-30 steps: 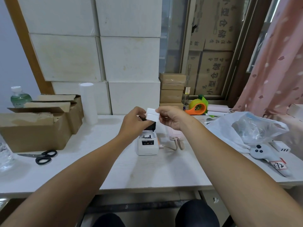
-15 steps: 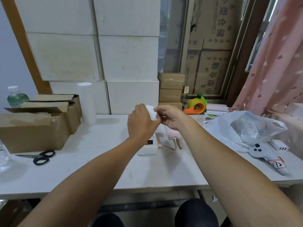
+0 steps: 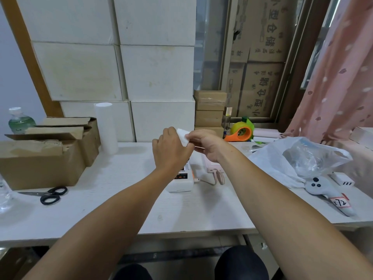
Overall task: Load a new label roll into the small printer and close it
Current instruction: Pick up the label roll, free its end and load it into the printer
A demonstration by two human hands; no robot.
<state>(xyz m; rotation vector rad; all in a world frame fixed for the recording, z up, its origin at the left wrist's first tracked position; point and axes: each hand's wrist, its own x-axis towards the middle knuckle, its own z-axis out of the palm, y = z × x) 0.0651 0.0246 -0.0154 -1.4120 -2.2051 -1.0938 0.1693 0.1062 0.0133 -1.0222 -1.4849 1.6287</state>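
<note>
Up above the counter [image 3: 121,209], my left hand [image 3: 171,152] and right hand [image 3: 205,146] met around the white label roll [image 3: 182,136], fingers of both closed on it. It was held in the air over the small printer [image 3: 181,179], whose lid state I couldn't tell. Black scissors [image 3: 50,196] lay well apart to the left.

A small stockroom or packing room: plain white cartons [image 3: 155,71] stacked high behind the hands, printed brown cartons [image 3: 260,57] piled past the glass to their right. On the white worktop [image 3: 101,209], open cardboard boxes [image 3: 40,158] and scissors [image 3: 50,196] lie left of the hands, a tape dispenser [image 3: 241,132] and a plastic bag [image 3: 298,158] to the right.
</note>
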